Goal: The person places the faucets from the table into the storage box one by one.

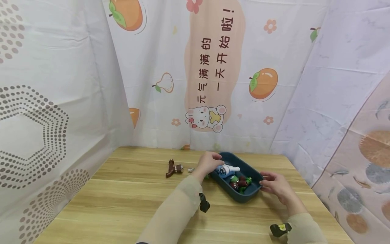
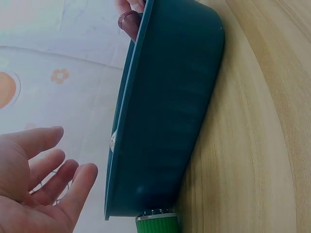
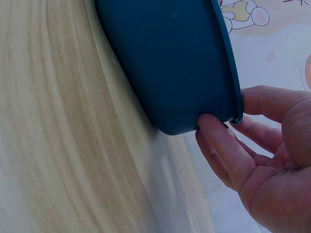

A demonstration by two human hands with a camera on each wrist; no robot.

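A dark blue plastic bin [image 1: 226,185] stands on the table with several taps inside. Among them lie a white-and-blue tap [image 1: 226,170], a brown tap [image 1: 239,183] and green parts [image 1: 248,180]. My left hand [image 1: 208,165] is over the bin's far left rim, near the white-and-blue tap. In the left wrist view its fingers [image 2: 80,187] are apart with nothing visible between them. At the bin's right end my right hand [image 1: 275,185] holds the rim and wall, its fingers [image 3: 226,145] pressed there. Just outside the bin is a green ribbed piece [image 2: 158,224], mostly hidden in the head view.
On the wooden table [image 1: 128,196], left of the bin, lies another brown tap [image 1: 173,168]. A small metal fitting [image 1: 191,170] sits between it and my left hand. Printed cloth [image 1: 161,112] hangs along the back edge and both sides.
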